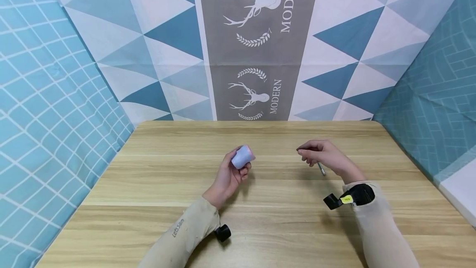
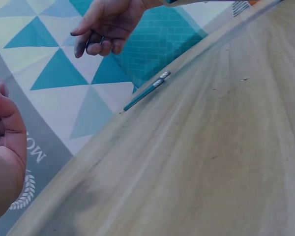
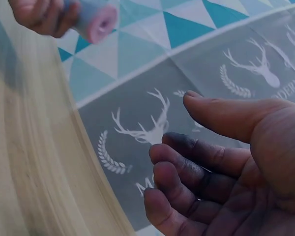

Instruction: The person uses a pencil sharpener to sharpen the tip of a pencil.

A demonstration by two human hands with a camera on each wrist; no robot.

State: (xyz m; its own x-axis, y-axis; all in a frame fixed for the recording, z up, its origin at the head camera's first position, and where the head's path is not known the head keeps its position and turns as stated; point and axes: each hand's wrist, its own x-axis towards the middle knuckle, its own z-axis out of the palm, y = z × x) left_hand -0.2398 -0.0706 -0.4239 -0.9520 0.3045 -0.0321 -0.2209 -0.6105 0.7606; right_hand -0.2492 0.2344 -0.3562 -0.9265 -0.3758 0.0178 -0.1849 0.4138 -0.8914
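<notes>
My left hand (image 1: 227,177) grips a small pale blue cylinder, a pencil sharpener (image 1: 241,157), raised over the table and tilted. Its pink end, with a round hole in it, faces the right wrist camera. Well to the right, my right hand (image 1: 322,154) hovers with nothing in its loosely bent fingers. Dark smudges mark those fingertips in the right wrist view. Beneath and behind that hand lies a teal pencil (image 2: 145,94) on the table, partly hidden in the head view. Only a sliver of my left hand shows in the left wrist view.
The wooden table (image 1: 167,218) has light planks and rounded far corners. Patterned cloth (image 1: 256,53) with deer heads and triangles hangs behind it, and blue tiled cloths flank both sides. A white surface (image 1: 459,189) shows at the right edge.
</notes>
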